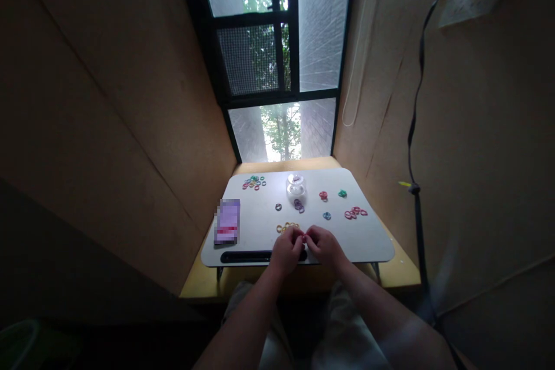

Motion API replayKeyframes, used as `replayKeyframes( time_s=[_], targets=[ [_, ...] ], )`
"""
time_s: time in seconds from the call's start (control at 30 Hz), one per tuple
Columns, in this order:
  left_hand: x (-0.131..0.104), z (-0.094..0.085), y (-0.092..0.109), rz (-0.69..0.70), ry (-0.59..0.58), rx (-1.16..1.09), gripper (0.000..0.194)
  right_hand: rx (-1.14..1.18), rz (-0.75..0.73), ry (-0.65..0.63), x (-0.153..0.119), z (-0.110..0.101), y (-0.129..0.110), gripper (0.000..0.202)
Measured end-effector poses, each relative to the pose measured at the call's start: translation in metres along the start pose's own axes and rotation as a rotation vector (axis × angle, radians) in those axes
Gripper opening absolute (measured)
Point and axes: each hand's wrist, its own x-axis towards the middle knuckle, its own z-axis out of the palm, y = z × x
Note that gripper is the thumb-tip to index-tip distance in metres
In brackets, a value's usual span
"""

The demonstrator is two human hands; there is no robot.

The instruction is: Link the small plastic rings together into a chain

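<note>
My left hand (287,250) and my right hand (323,245) meet at the near edge of a small white lap table (373,240). Their fingertips pinch a small red ring (304,237) between them. Just beyond the fingers lies a short row of yellow rings (287,226). Farther out sit purple rings (299,205), a single grey ring (278,207), a blue ring (326,215) and a clear round container (296,184).
A mixed pile of coloured rings (254,182) lies at the far left, red rings (355,212) at the right, and a green ring (342,192). A phone (227,221) rests on the left. A dark slot (247,256) runs along the near edge. Window ahead, board walls on both sides.
</note>
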Motion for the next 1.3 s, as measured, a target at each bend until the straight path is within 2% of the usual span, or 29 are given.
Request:
replayKeyframes(
  time_s=[0.37, 0.57, 0.8, 1.3],
  targets=[
    [0.0010, -0.0043, 0.0047, 0.017, -0.017, 0.024, 0.016, -0.004, 0.022, 0.015, -0.0001, 0.0007, 0.0017, 0.018],
    [0.0018, -0.0045, 0.0055, -0.014, 0.006, 0.039, 0.016, 0.032, 0.021, 0.013, -0.0010, -0.0017, -0.0015, 0.019],
    [0.0043, -0.0018, 0.0044, -0.056, 0.021, -0.005, 0.016, 0.058, 0.011, -0.010, -0.0022, -0.0046, -0.0044, 0.008],
    [0.0081, -0.0016, 0.0082, -0.158, -0.005, -0.108, 0.020, 0.033, 0.039, 0.015, -0.0008, -0.0004, -0.0032, 0.011]
  ],
)
